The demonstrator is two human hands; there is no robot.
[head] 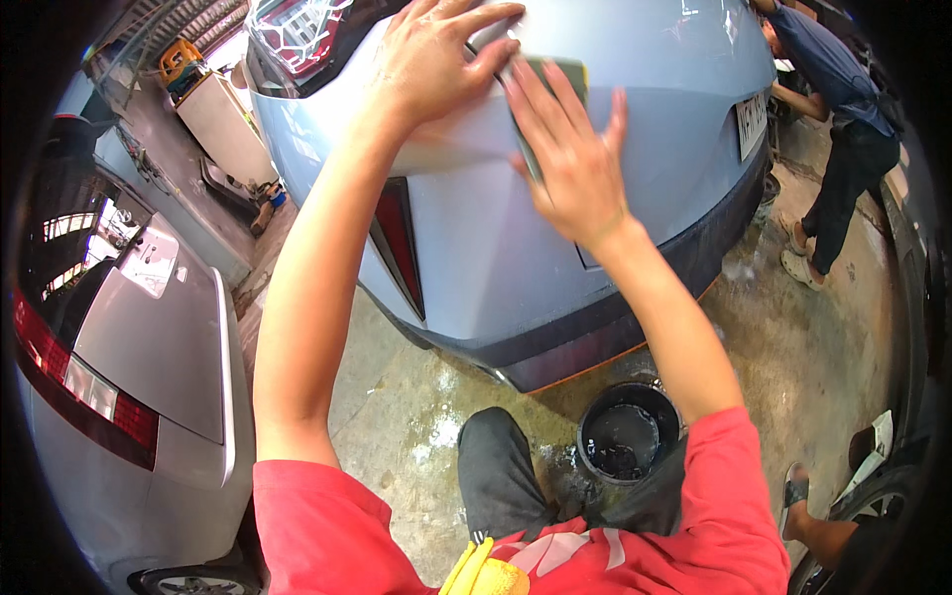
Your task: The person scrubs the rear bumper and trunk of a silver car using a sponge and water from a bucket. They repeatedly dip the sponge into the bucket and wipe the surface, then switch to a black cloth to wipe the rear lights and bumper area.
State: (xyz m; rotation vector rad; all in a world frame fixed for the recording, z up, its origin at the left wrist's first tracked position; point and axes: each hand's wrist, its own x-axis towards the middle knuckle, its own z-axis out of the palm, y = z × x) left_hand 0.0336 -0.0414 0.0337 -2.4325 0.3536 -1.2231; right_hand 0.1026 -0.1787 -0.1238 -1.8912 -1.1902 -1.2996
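The rear bumper (pixel 476 275) of a light blue car fills the upper middle, its surface wet or glossy in places. My right hand (pixel 576 152) lies over a flat greenish pad or sheet (pixel 569 74), holding it against the bumper; the hand is slightly blurred. To its left, my left hand (pixel 439 63) rests on the car's corner near the tail light (pixel 301 33), fingers spread. A pale, shiny patch shows by its thumb; whether it is an object or glare, I cannot tell. Below the hands is a red triangular reflector (pixel 400 249).
A black bucket (pixel 631 433) with liquid stands on the wet concrete floor (pixel 401 446) near my legs. A silver car (pixel 149 357) is close at left. Another person (pixel 848 89) bends at the upper right; someone's sandalled foot (pixel 796 491) shows lower right, beside a wheel.
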